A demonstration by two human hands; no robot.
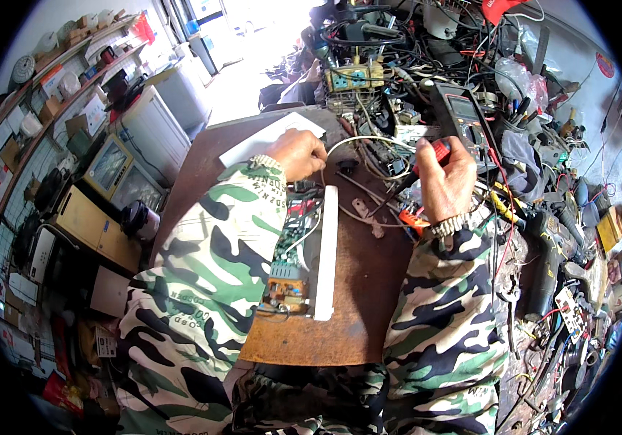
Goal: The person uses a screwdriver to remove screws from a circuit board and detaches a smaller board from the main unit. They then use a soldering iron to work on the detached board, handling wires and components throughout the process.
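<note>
My left hand (300, 154) is closed, its fingertips curled down above the far end of an opened device with a green circuit board (293, 245). A pale cable (356, 138) loops past those fingertips; whatever they pinch is hidden. Along the board's right side runs the device's long white panel (327, 254). To the right, my right hand (447, 181) grips a screwdriver (438, 151) with a red and black handle, its dark shaft slanting down left toward the tabletop. Beneath my left hand and wrist lies a white sheet (253, 143).
The brown table (354, 330) carries the device. A multimeter (463, 109) with a red lead stands beyond my right hand. Tangled cables, a yellow power socket (354, 77) and many tools crowd the bench at right. Shelves (57, 101) and white appliances line the left.
</note>
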